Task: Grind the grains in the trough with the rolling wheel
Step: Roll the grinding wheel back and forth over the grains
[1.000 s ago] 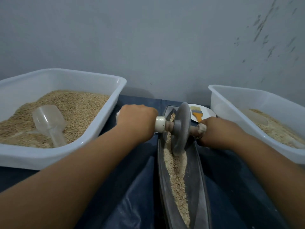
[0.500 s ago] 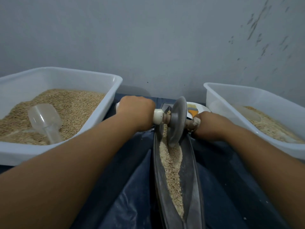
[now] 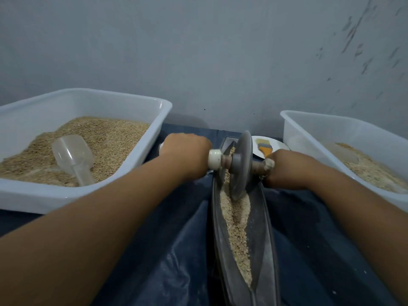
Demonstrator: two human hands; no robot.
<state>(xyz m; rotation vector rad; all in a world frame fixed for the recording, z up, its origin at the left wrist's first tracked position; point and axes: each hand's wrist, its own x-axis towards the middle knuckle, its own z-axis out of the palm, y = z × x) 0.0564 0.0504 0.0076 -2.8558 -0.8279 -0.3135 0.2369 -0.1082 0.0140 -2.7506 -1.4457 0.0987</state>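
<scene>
A grey rolling wheel point(image 3: 241, 166) stands on edge in the far part of a long dark metal trough point(image 3: 266, 235). Tan crushed grains point(image 3: 237, 226) line the trough's groove from the wheel toward me. An axle runs through the wheel. My left hand point(image 3: 187, 156) grips the axle's left handle, whose white collar shows beside my knuckles. My right hand point(image 3: 287, 168) grips the right handle. Both arms reach straight forward.
A white tub point(image 3: 141, 164) of whole grains with a clear plastic scoop point(image 3: 74, 156) sits at the left. A second white tub point(image 3: 309, 133) with ground grain sits at the right. A white plate with an orange brush point(image 3: 265, 147) lies behind the trough. Dark blue cloth covers the table.
The wheel has rolled a little farther from me along the trough, both hands moving with it. The view has shifted slightly.
</scene>
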